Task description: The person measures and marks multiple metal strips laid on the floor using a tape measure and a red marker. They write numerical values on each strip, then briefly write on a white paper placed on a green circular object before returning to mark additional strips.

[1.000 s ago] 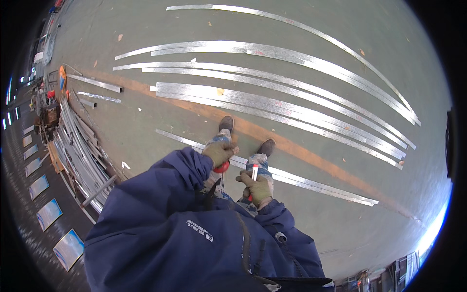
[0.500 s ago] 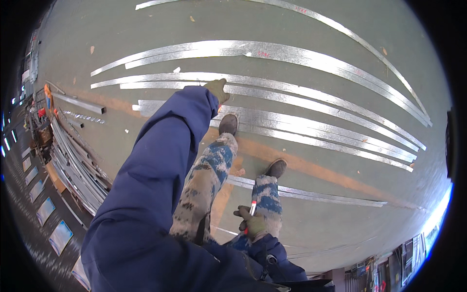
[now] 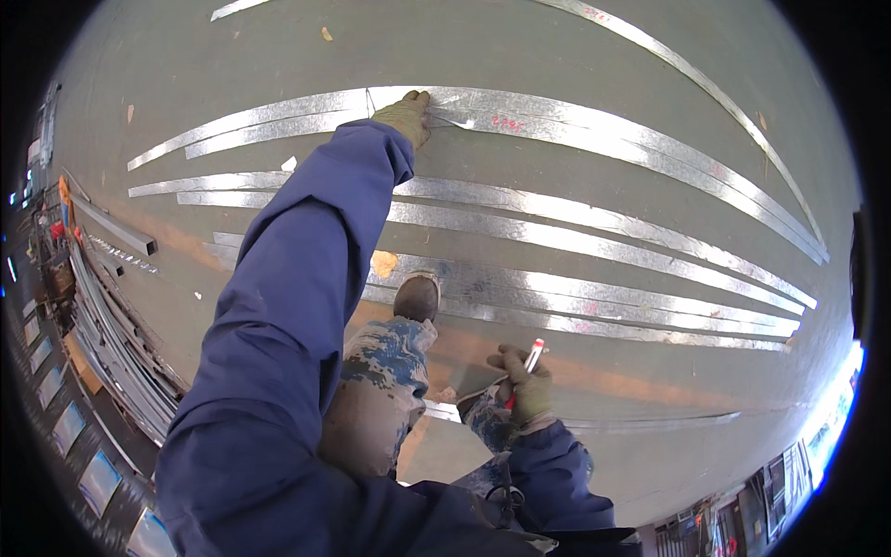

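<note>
Well outstretched, the left hand overlaps metal strips.

So the left grip, in a drab green glove, reaches way out onto a pair of shiny metal strips with some red scribble on them; can't tell if anything's tucked under the palm. The right grip has a red-and-white marker poking up, just over the right leg. More strips lie across the grey-green floor, long metal lengths piled off left.
</note>
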Demonstrator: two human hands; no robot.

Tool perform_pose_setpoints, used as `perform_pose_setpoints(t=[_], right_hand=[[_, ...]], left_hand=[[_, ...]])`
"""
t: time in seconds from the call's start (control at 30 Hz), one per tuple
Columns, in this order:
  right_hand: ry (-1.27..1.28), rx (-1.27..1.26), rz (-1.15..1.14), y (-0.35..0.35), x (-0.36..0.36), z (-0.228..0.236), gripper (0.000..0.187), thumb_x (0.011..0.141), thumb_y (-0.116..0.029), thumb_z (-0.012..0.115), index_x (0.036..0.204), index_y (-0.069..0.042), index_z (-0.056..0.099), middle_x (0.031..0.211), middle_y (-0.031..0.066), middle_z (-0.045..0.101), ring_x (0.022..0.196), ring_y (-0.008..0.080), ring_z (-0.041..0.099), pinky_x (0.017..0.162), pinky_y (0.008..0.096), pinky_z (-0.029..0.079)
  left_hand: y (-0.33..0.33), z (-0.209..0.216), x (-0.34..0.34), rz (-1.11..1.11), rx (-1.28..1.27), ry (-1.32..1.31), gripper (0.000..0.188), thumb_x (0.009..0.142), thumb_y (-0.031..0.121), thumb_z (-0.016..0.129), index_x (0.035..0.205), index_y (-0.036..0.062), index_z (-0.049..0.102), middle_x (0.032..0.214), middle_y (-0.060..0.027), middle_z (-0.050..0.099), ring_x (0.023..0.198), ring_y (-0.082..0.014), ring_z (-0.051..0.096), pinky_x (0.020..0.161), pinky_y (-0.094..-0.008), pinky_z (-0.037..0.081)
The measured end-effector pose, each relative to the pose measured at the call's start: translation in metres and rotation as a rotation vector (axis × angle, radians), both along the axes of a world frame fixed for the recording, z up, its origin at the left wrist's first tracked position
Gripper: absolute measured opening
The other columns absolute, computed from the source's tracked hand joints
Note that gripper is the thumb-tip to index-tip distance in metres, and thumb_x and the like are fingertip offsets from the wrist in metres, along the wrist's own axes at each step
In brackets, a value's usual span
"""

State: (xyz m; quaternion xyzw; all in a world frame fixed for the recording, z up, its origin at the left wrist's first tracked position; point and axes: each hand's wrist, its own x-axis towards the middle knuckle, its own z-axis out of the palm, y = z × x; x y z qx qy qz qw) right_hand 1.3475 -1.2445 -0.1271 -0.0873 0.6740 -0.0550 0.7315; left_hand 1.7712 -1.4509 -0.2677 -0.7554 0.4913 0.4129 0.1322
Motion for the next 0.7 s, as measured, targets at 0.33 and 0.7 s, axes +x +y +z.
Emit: perform_pose_setpoints(t=[0.33,0.7], right_hand=[[-0.046,-0.267,0.293,-0.098,0.041,-0.073,0.045,0.095,-0.033,0.074,0.12,0.003,0.067,0.104,0.0161,0.075,0.049,0.0125,0.054,0.046,0.0281,0.046],[-0.223,-0.388,-0.035,-0.134,0.063,-0.119,0.054,0.094,-0.033,0.075,0.129,0.005,0.059,0.118,0.0201,0.072,0.049,0.0121,0.049,0.05,0.031,0.046]], left_hand=[[0.019,-0.036,-0.014,-0.253,-0.134,-0.324,0.061,0.088,0.024,0.073,0.143,0.0111,0.052,0.14,-0.0135,0.061,0.127,-0.033,0.061,0.107,-0.0435,0.049],[-0.038,0.028,0.005,-0.641,0.263,0.131,0.034,0.077,0.036,0.09,0.094,0.0084,0.08,0.082,-0.0063,0.075,0.076,-0.0186,0.067,0.067,-0.0388,0.053]])
